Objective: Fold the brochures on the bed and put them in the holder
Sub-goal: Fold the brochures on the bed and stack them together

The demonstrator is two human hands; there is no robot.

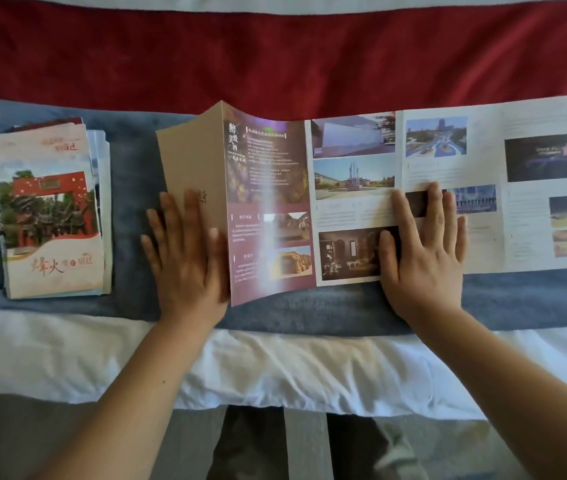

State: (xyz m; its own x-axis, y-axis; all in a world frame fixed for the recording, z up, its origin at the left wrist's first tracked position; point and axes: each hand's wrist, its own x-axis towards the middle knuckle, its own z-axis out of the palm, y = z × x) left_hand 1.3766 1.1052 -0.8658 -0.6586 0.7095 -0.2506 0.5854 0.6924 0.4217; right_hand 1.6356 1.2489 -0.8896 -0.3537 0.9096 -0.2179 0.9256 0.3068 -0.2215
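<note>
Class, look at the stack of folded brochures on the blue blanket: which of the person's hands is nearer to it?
Left. The left hand lies flat on the open brochure, just right of the stack; the right hand presses its pages farther right.

Red plush cloth (275,57) spans the upper frame. A blue towel-like cloth (129,161) runs as a band through the middle. Below it lies a rumpled white sheet (275,368). Grey floor (15,438) shows along the bottom edge.
</note>
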